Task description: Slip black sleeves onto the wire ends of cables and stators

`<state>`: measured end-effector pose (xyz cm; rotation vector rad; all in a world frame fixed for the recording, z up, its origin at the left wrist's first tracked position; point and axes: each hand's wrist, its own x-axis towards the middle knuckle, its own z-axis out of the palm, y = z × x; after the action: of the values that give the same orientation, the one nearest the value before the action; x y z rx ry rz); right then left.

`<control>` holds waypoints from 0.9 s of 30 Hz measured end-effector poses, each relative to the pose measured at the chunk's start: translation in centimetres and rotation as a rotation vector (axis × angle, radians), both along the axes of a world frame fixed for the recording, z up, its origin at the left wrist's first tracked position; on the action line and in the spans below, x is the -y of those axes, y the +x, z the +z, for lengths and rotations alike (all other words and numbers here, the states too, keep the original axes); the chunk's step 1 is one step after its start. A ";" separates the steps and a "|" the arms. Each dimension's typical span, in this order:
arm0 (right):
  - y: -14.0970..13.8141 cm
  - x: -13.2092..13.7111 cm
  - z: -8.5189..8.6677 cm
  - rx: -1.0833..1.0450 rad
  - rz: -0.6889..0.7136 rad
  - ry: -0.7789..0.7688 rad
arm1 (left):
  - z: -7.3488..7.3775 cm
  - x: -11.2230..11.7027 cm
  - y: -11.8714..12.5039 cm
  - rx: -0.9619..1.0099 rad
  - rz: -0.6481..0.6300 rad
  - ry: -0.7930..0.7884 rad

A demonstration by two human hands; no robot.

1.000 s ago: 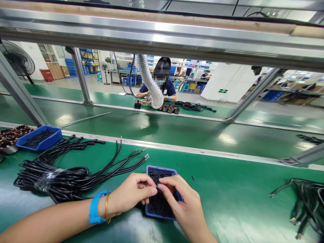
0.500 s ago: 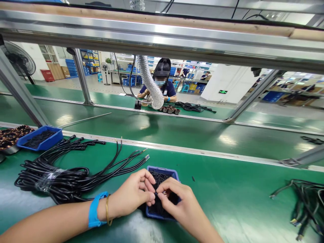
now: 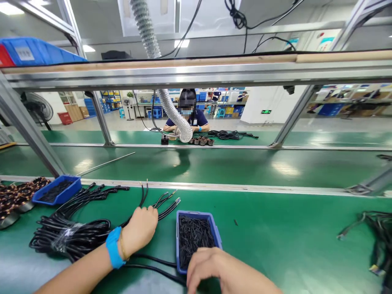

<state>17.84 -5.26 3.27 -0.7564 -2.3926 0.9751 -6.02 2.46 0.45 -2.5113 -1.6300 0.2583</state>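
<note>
The left hand (image 3: 139,230), fingers pressed together, rests on black insulated cables (image 3: 70,237) on the green tabletop (image 3: 275,232). The right hand (image 3: 214,271), fingers curled, is at the front of a blue plastic tray (image 3: 177,241) of short black pieces (image 3: 196,239); whether it pinches anything cannot be told.

"How many blue bins on the near counter (image 3: 275,216)?"
"Two: one bin (image 3: 56,196) near the left end, another bin (image 3: 178,241) mid-counter."
"Cable bundles?"
"Two: one bundle (image 3: 70,239) left, one bundle (image 3: 378,232) right."
"Hands?"
"Two: a left hand (image 3: 139,230) and a right hand (image 3: 214,271)."
"People across?"
"One person (image 3: 186,118), directly opposite."
</note>
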 end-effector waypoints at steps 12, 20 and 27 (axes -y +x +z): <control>-1.5 -3.8 -7.0 0.524 -0.703 0.611 | -4.0 -0.8 1.8 -0.033 0.105 0.207; -2.5 -3.1 -7.2 0.589 -0.721 0.581 | -3.5 -1.8 0.3 0.018 0.102 0.058; -3.0 -3.4 -8.3 0.566 -0.721 0.602 | -4.1 -3.1 0.9 0.170 0.133 0.008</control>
<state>14.87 -1.88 -5.00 -1.6085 -2.3084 -0.2770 -5.16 5.51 -3.62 -2.4826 -1.8595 0.0531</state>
